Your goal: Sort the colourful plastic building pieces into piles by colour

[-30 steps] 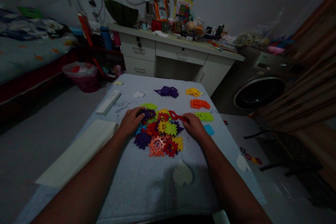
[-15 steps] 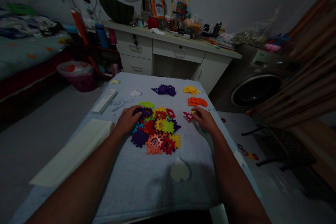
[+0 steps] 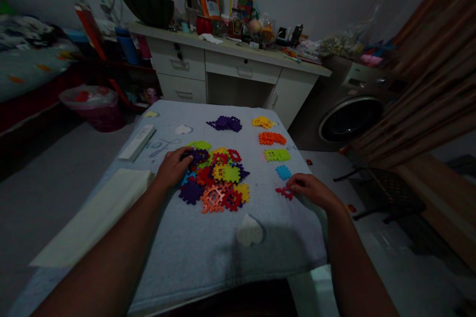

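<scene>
A mixed heap of coloured plastic interlocking tiles lies in the middle of a table covered by a grey cloth. My left hand rests on the heap's left edge, fingers curled over purple tiles. My right hand is near the table's right edge, pinching a red tile that lies on the cloth. Sorted little stacks sit further back: purple, yellow, orange, green and a blue tile.
A white box and a pale folded sheet lie on the table's left. A white heart patch marks the cloth. Behind stand a cluttered white desk, a washing machine and a red bin.
My right hand took a red tile from the heap and carried it right and toward me, down to the cloth below the blue tile. The left hand stayed on the heap.
</scene>
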Motion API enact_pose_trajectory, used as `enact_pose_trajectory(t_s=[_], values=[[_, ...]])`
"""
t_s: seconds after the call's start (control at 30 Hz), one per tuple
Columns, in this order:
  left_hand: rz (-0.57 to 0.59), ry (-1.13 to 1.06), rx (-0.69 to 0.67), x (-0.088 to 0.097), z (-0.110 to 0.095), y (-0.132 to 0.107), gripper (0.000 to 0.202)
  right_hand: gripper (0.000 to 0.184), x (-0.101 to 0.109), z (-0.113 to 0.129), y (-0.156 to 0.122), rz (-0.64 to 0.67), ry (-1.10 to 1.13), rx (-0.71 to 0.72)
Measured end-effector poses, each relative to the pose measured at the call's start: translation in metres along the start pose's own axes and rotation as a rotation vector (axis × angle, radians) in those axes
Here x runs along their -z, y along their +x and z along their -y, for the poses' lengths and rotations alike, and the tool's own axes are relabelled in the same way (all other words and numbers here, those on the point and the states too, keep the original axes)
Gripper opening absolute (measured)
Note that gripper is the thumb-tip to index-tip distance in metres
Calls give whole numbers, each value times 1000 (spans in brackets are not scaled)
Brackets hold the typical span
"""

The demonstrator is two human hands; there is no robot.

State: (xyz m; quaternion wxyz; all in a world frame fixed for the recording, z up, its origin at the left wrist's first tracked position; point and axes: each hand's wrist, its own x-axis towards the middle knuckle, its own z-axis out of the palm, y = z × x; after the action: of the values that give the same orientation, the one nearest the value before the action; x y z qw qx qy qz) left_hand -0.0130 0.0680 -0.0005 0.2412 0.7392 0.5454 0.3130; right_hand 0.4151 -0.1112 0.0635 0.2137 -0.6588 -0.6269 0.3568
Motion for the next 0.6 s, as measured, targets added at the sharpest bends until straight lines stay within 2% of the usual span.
enact_pose_trajectory(t_s=[0.23, 0.6], values=[[7, -1, 0, 1, -2, 0, 54, 12, -11, 0, -1, -148, -361, -3], [-1, -21, -12, 0, -1, 0, 52, 6, -7, 26, 11, -204, -467, -77]])
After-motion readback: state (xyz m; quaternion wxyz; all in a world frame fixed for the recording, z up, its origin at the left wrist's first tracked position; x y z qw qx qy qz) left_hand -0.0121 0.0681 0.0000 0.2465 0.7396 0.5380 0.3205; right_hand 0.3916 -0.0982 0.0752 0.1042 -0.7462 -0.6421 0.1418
